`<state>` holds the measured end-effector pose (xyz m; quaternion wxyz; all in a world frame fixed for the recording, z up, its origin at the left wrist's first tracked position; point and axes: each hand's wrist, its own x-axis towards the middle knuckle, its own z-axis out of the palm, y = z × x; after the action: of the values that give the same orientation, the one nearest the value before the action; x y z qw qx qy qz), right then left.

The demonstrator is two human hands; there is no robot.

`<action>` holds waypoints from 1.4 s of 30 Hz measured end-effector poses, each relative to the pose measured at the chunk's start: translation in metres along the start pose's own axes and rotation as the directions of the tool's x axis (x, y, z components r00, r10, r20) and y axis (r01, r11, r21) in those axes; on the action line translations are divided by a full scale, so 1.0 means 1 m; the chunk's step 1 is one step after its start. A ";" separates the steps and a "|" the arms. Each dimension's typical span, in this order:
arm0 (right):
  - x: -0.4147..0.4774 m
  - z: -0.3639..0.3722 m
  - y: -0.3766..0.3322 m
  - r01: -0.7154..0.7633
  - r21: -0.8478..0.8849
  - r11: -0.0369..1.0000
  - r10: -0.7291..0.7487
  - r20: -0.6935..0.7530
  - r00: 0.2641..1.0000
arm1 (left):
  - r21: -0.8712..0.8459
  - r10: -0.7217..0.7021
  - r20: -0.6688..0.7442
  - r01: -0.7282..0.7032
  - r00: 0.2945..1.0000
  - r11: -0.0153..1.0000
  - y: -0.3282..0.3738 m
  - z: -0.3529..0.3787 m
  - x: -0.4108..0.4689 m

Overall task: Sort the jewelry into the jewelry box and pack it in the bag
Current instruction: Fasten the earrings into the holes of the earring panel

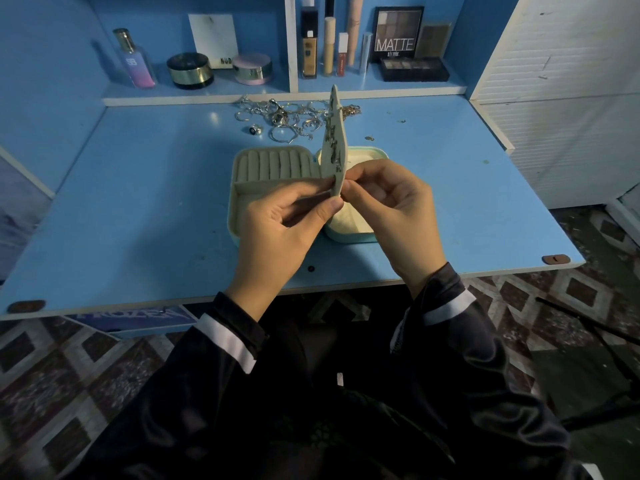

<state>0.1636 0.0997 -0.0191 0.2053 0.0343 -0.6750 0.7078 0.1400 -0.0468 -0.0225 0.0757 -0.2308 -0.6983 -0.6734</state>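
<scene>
Cream panel [333, 143] in hands [277, 223] [388, 202], "MATTE" palette [397, 32] behind

The blue laminate desk top [138, 209] bears an open cream plastic jewelry box [273, 168] mid-surface and, behind it, a loose heap of silver rings and hoops [289, 116].

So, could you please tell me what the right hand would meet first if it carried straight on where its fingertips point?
The cream earring panel, held upright by the left hand: the fingertips of the right hand point left at its lower edge and seem to touch it. Depth is unclear.
</scene>
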 end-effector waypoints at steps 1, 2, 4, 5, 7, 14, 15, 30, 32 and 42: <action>0.000 0.000 0.000 0.004 -0.015 1.000 -0.004 0.001 1.000 | -0.003 -0.004 0.000 0.004 1.000 1.000 0.000 0.000 0.000; 0.001 0.001 -0.001 0.007 -0.027 1.000 -0.007 0.002 1.000 | -0.004 -0.004 0.001 0.004 1.000 1.000 0.000 0.000 0.000; 0.001 0.001 -0.001 0.012 -0.050 0.999 -0.012 0.005 1.000 | 0.006 0.001 0.005 -0.001 1.000 1.000 0.000 -0.001 0.000; 0.001 0.001 -0.002 0.014 -0.062 0.998 -0.014 0.006 1.000 | 0.013 0.003 0.008 -0.003 1.000 1.000 -0.001 -0.001 0.000; 0.001 0.000 -0.003 0.024 -0.083 0.996 -0.023 0.012 1.000 | 0.029 0.007 0.012 -0.007 1.000 1.000 -0.001 -0.001 0.000; 0.005 -0.003 0.000 0.088 -0.176 0.980 -0.085 0.023 0.996 | 0.019 -0.029 0.014 0.029 0.999 0.999 -0.002 -0.003 0.001; 0.005 -0.004 0.000 0.087 -0.157 0.984 -0.084 0.025 0.996 | 0.015 -0.031 0.016 0.031 0.999 0.999 -0.001 -0.003 0.001; 0.006 -0.009 -0.002 -0.020 0.034 0.999 0.018 0.051 0.999 | -0.037 -0.096 0.016 0.097 0.995 0.995 0.002 -0.003 0.001; 0.009 -0.015 -0.005 -0.026 0.008 1.000 0.026 0.013 1.000 | -0.022 -0.091 0.018 0.091 0.996 0.996 0.002 -0.002 0.001; 0.033 -0.035 -0.031 0.038 -0.171 0.985 -0.025 0.075 0.997 | 0.258 0.089 0.089 -0.109 0.992 0.960 -0.001 0.003 0.005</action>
<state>0.1517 0.1417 0.0180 0.1940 0.0528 -0.7400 0.6418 0.1353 -0.0427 -0.0216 0.1123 -0.2791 -0.7712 -0.5610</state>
